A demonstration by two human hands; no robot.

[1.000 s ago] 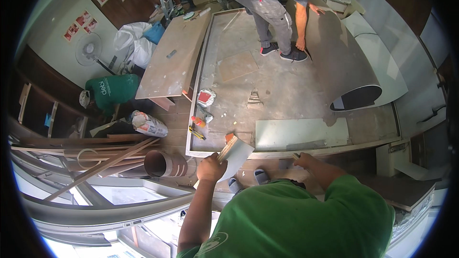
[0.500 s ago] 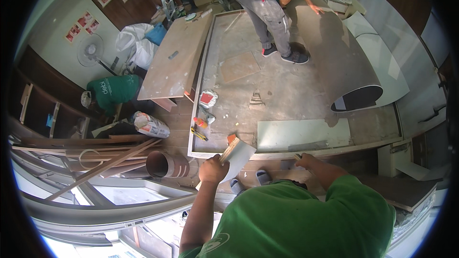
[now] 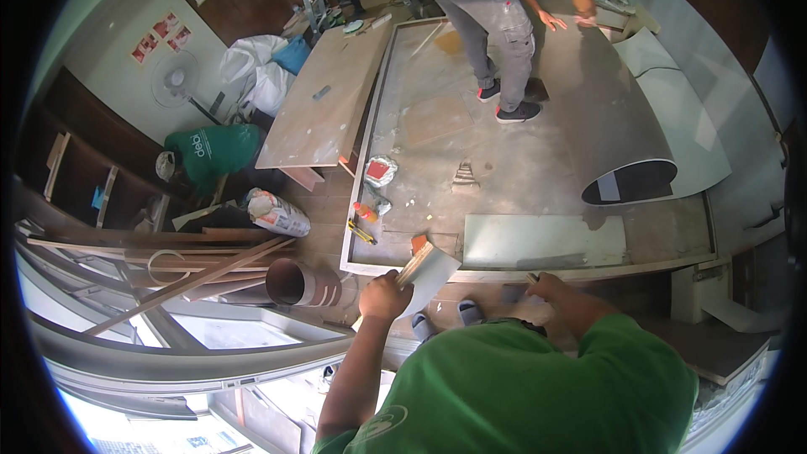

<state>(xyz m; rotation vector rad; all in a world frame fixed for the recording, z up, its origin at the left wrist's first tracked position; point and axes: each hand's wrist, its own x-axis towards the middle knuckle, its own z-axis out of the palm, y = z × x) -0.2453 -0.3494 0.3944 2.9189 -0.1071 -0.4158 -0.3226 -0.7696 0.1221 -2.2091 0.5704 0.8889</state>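
Observation:
My left hand (image 3: pixel 385 296) is closed round a board with a white face (image 3: pixel 430 282) and layered wood edges, held tilted before me at the near rim of the low platform. At the same rim, farther right, my right hand (image 3: pixel 551 287) is closed on a small slim object (image 3: pixel 533 278), too small to name. A flat white sheet (image 3: pixel 545 238) lies on the platform just beyond my hands. Close to the board's far end is a small orange piece (image 3: pixel 419 243).
The framed platform (image 3: pixel 538 273) spans the middle. A co-worker (image 3: pixel 496 25) stands on it beside a large curled brown sheet (image 3: pixel 605 109). Another person (image 3: pixel 214 151) crouches left, near a workbench (image 3: pixel 324 101). Wood strips (image 3: pixel 202 273), a brown tube (image 3: pixel 303 283), a bottle (image 3: pixel 365 212) and a yellow-black cutter (image 3: pixel 361 232) lie about.
The whole view has shifted slightly to the right. Over the curled sheet, the co-worker's second hand now shows beside the first. Both my hands keep their holds.

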